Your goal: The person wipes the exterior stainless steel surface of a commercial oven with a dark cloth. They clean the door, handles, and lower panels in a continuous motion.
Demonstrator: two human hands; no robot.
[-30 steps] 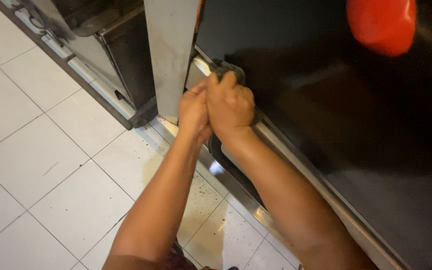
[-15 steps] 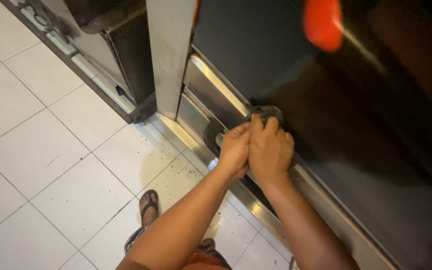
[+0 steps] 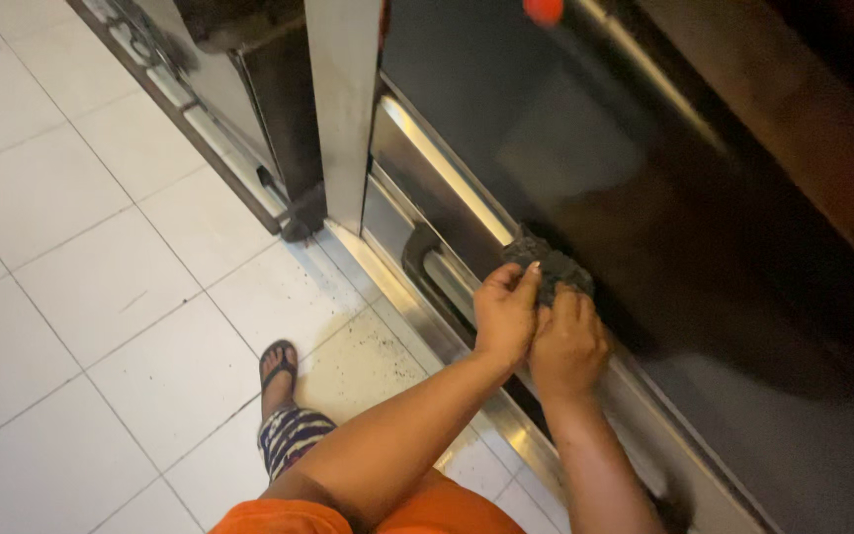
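Dark scouring pad [image 3: 549,267] is gripped by both hands, left hand [image 3: 506,316] and right hand [image 3: 567,341], against the steel rail [image 3: 447,183].
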